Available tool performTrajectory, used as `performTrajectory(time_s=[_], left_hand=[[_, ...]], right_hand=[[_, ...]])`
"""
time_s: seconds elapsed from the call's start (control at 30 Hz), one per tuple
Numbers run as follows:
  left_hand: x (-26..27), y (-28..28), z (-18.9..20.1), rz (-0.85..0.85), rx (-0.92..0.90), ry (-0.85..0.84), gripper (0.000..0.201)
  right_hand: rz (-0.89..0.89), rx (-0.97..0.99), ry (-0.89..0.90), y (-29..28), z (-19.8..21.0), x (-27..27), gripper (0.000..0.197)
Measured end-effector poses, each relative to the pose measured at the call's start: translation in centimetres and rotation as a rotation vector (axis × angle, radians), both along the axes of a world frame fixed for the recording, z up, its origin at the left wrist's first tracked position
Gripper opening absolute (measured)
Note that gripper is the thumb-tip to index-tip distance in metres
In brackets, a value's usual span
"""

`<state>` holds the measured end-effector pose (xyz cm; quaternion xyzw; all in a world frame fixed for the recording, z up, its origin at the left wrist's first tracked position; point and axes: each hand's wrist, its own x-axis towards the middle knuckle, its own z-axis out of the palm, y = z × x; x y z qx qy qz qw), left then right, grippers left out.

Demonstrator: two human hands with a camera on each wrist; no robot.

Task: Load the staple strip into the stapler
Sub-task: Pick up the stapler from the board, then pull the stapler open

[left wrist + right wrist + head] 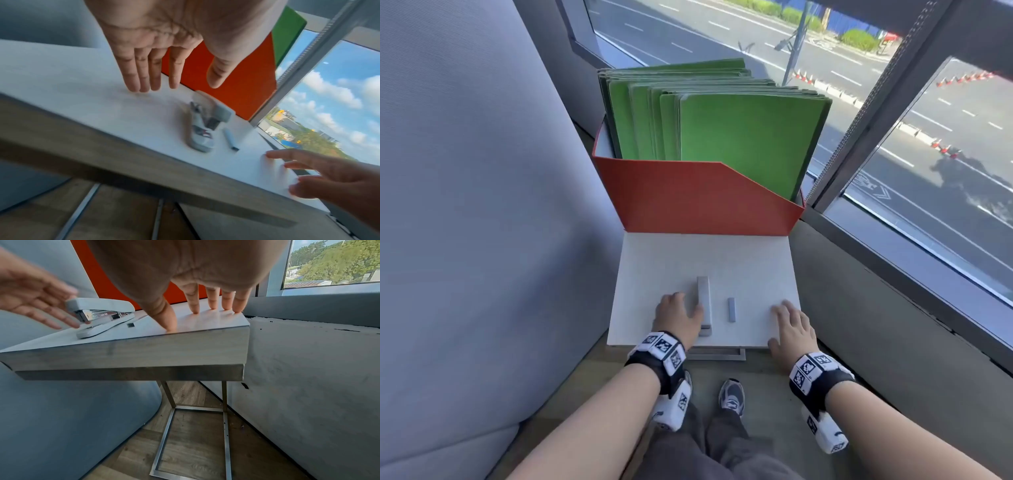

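Note:
A white stapler (704, 305) lies lengthwise on the small white table (705, 260), its top cover down over the metal magazine (102, 316). Just right of it lies the grey staple strip (731, 310), apart from it. My left hand (681, 308) is at the stapler's left side with straight fingers, the thumb against its flank, gripping nothing. In the left wrist view the left hand (176, 81) hovers over the stapler (202, 126) and the strip (230, 138). My right hand (787, 318) rests flat near the table's right front corner, fingers (213, 305) spread.
A red file box (698, 202) full of green folders (739, 137) stands at the table's back edge. A grey padded seat (465, 205) rises on the left; a window ledge (893, 308) runs along the right. The table's metal frame (195, 408) stands on wood flooring.

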<state>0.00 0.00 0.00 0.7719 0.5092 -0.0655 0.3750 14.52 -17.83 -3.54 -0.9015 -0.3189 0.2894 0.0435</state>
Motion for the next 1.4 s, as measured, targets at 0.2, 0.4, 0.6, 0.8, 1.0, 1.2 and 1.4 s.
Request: performTrajectory(time_s=[0.2,0.4,0.6,0.8,1.0,1.2,1.4], left_hand=[[3.1,-0.8,0.3,0.033,-0.104,0.099,0.042],[2.8,-0.9,0.5,0.044,-0.094,0.074,0.041],[1.7,-1.8,1.1,0.101,-0.142,-0.062,0.033],[-0.5,-1.8,1.2,0.229,-0.169,-0.334,0.025],[-0.3,-0.2,0.7,0.704,-0.872,-0.631,0.035],[0.1,0.6,-0.3,0.752,-0.953,-0.737,0.038],[0.0,0.3,-0.8,0.656,-0.931,-0.726,0.042]], right_hand=[[-0.041,0.050,0.034,1.5,0.9,-0.6,0.063],[-0.099,0.301,0.350,8.2,3.6,-3.1,0.050],[-0.343,0.233,0.569,13.0,4.7,-3.4,0.068],[-0.280,0.234,0.493,13.9,5.5,-2.8,0.045],[-0.089,0.230,0.426,14.1,7.1,-4.3,0.022],[0.061,0.198,0.366,13.7,8.8,-5.3,0.058],[0.193,0.135,0.339,12.7,11.0,-5.7,0.074]])
